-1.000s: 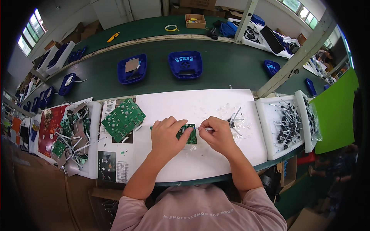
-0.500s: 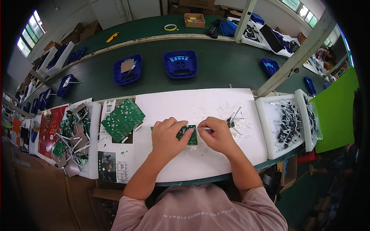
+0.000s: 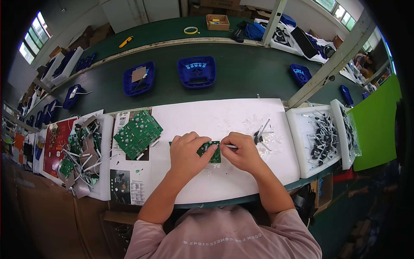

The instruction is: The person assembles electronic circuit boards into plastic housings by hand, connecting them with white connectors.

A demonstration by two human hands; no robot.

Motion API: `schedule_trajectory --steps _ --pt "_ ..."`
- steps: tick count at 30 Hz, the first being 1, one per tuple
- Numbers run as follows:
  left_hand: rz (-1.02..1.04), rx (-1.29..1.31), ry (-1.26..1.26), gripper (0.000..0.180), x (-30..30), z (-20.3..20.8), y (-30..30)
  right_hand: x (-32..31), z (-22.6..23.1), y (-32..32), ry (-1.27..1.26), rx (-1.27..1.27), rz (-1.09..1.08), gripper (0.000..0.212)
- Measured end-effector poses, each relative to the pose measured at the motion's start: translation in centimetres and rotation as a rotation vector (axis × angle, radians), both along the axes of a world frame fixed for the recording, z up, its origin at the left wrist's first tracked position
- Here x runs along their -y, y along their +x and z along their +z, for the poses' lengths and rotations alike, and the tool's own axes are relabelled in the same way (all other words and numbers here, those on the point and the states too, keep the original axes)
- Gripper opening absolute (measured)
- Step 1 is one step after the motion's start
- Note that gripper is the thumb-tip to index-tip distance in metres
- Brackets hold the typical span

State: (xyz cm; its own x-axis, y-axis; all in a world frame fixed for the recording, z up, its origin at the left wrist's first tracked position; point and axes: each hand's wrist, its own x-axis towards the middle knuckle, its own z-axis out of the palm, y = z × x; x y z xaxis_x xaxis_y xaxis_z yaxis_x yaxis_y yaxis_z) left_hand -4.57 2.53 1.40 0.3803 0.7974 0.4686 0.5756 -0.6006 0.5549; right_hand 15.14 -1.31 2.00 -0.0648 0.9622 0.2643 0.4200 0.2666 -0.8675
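My left hand grips a small green circuit board over the white work surface, its thumb and fingers pressing on the board's face. At the board's right edge, my right hand pinches a short white wire-like piece; its tip is hidden by the fingers. To the right of this hand lie several black parts with white leads among clear plastic scraps. A stack of larger green circuit boards sits to the left of my left hand.
On the right, a white foam tray holds many black parts with white leads. A foam box at left contains boards and cables. Beyond the work surface, blue plastic housings rest on a green belt. A metal post rises at right.
The blue housings on the belt have shifted slightly to the left. The white piece in my right hand has tilted a little, while my left hand keeps its place on the board.
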Motion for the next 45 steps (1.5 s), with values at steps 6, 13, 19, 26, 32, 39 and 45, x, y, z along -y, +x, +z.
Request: schedule_trajectory --steps 6,13,19,26,32,39,45 --pt "0.018 -0.012 0.016 0.020 0.1 -0.1 0.2 -0.2 -0.6 0.2 0.033 0.099 0.010 0.006" --pt "0.008 -0.019 -0.015 0.018 0.0 -0.1 0.2 -0.1 -0.4 0.5 -0.002 0.083 0.021 0.010" --pt "0.032 0.462 -0.458 0.021 -1.5 -0.6 -0.9 -0.3 0.5 0.0 0.574 0.128 -0.213 0.026" --pt "0.034 0.762 -0.594 0.023 -2.1 -0.8 -0.9 0.5 -0.7 -1.5 0.484 0.095 0.114 0.020" --pt "0.080 0.724 -0.514 0.024 -2.0 -1.3 -0.6 0.3 -1.4 -1.9 0.533 0.293 0.025 0.022" --pt "0.133 0.769 -0.547 0.025 -2.1 -1.5 -0.4 0.4 -1.6 -2.3 0.576 0.482 -0.050 0.020" --pt "0.199 1.064 -0.692 0.026 -2.7 -1.1 -0.6 1.0 -2.3 -3.1 0.495 0.237 0.038 0.013"
